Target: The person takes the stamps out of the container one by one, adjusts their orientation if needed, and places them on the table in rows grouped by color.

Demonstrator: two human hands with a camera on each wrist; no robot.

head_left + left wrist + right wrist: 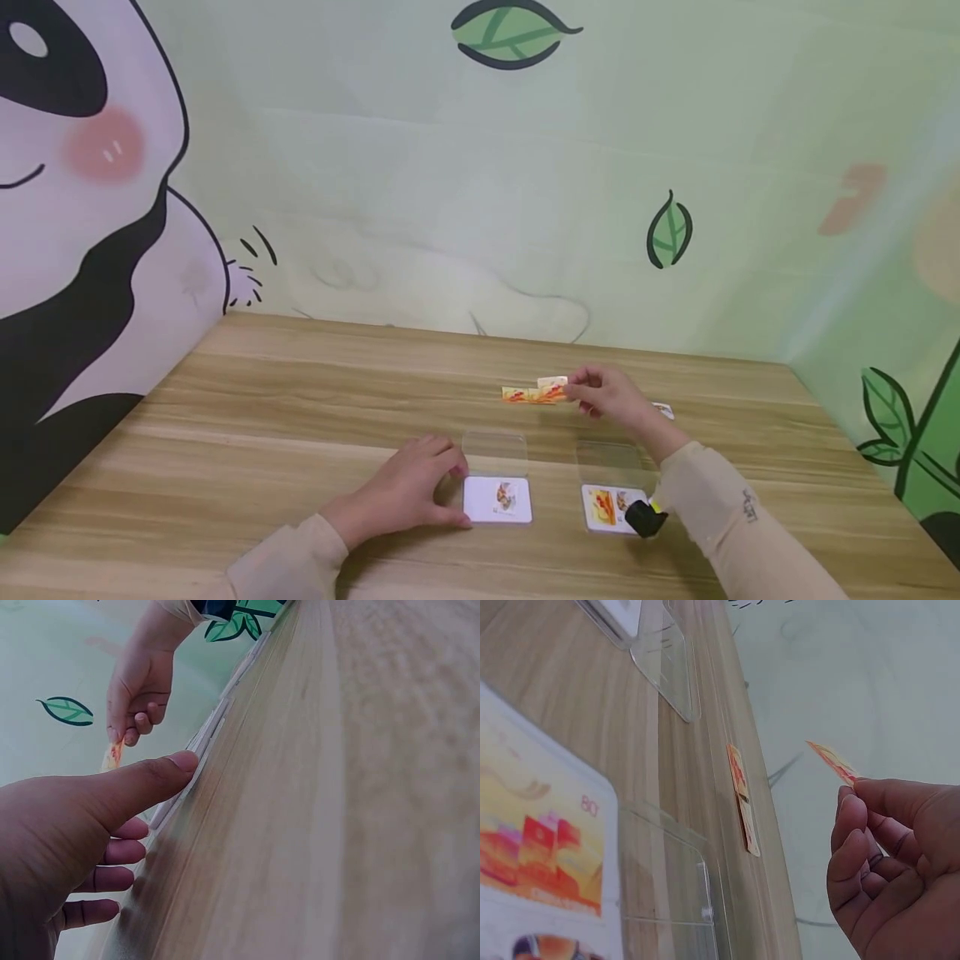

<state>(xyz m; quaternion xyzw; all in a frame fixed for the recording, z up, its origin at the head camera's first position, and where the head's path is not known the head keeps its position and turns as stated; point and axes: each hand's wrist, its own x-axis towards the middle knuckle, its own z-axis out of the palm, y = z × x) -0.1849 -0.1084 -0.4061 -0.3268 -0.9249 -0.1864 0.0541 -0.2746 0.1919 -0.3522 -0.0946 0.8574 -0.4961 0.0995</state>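
Observation:
My right hand (611,396) pinches a small orange and yellow stamp (834,763) between thumb and fingertips, raised over the far part of the table. Beyond the cases, two similar stamps (742,799) lie side by side on the wood. My left hand (416,483) spans the left end of a flat clear plastic case (480,515), its thumb at the near corner and its index finger at the far one. That case lies with its clear lid (495,454) folded back, and a stamp (506,497) sits on its white inside.
To the right, a second open case (606,527) holds an orange stamp (602,507) and another picture stamp. A black object (645,518) covers its near right corner in the head view. Past my right wrist lies a small pale piece (663,410). The wall (375,208) rises behind the table.

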